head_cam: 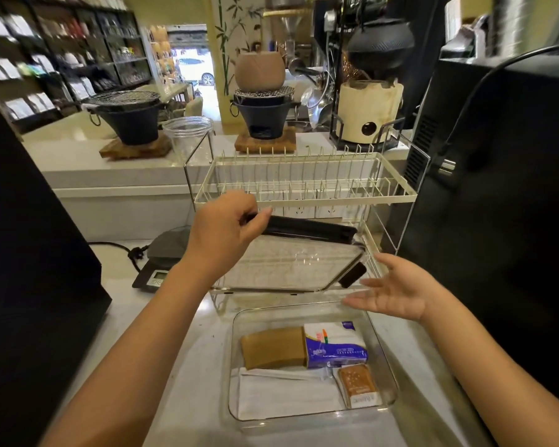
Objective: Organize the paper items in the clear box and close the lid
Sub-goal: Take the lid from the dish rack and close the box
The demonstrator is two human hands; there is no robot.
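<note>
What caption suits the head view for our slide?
Left hand holds the clear lid raised over the clear box of paper items; right hand open.

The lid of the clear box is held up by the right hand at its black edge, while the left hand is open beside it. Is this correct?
Not quite: the hands are swapped. In the head view the left hand grips the black edge of the lid, raised over the clear box, while the right hand is open beside it.
</note>
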